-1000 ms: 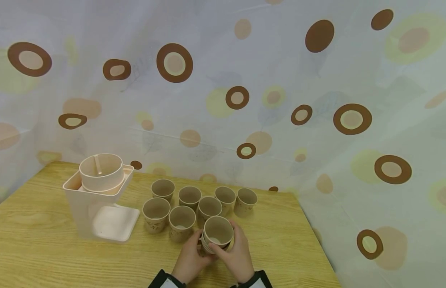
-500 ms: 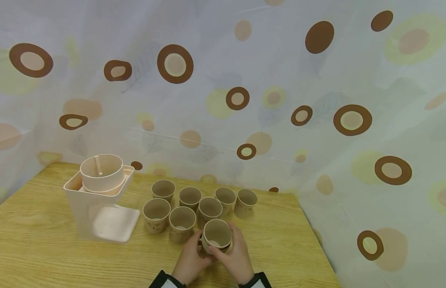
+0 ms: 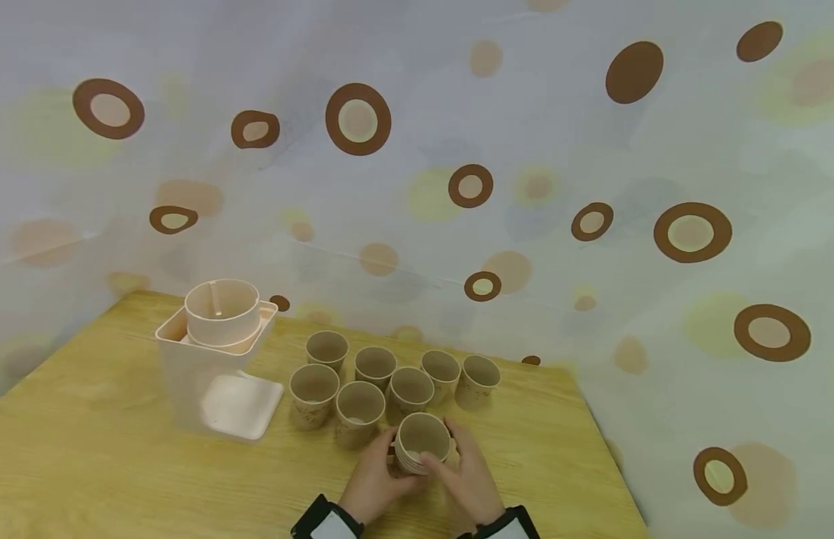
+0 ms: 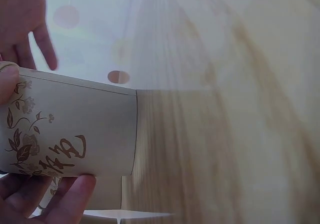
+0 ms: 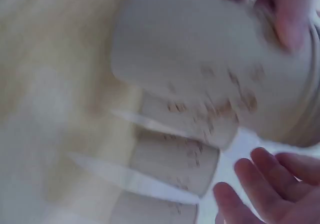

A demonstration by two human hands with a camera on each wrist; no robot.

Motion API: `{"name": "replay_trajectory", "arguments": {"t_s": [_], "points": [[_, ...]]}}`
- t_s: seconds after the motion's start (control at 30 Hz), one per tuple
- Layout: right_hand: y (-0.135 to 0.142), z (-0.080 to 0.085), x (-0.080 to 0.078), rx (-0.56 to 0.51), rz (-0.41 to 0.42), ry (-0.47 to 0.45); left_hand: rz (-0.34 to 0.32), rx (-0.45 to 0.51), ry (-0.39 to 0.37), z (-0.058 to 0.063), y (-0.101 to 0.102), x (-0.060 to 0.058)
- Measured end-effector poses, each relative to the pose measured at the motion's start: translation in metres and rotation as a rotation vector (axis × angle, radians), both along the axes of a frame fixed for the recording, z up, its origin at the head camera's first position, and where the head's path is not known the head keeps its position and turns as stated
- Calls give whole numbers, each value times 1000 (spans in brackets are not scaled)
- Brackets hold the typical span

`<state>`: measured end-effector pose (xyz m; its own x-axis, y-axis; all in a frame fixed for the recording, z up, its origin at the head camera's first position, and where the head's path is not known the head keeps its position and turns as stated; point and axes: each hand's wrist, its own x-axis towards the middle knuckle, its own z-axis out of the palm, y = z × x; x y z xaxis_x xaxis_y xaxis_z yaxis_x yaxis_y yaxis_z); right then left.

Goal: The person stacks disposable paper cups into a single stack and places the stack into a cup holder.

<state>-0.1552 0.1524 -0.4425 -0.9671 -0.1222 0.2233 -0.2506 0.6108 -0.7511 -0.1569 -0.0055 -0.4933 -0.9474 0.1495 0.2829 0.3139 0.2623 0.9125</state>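
In the head view my left hand holds a stack of nested beige paper cups at the front of a group of cups, fingers round its left side. Printed flowers and brown script mark the outer cup, with my left fingertips against its wall. My right hand is at the stack's right, its thumb on the rims. In the right wrist view its fingers are spread and apart from the blurred cup wall.
Several upright cups stand close together just beyond the stack. A white two-part appliance with a round top bin and flat tray foot stands at the left. The wooden table meets a patterned sheet behind.
The head view has turned slightly, so the scene sits farther right. The top cup now sits lower in the held stack, its rim closer to those beneath. The standing cups have stayed put.
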Motion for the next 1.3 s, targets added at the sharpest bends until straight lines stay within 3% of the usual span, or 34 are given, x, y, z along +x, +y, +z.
{"name": "replay_trajectory", "arguments": {"t_s": [0.13, 0.23, 0.4, 0.53, 0.87, 1.3], "points": [[22, 14, -26, -64, -166, 54, -12, 14, 11, 1, 4, 0], [38, 20, -53, -41, -264, 40, -13, 17, -1, 1, 3, -1], [53, 18, -94, 82, -313, -46, -11, 29, -29, 2, 1, -1], [58, 7, -112, 110, -324, -103, -14, 24, -32, 1, 0, -1], [58, -14, -125, 15, -358, -96, -10, 29, -25, 0, 3, 0], [51, -20, -127, -109, -402, -53, 7, 0, -7, 1, 2, 0]]}}
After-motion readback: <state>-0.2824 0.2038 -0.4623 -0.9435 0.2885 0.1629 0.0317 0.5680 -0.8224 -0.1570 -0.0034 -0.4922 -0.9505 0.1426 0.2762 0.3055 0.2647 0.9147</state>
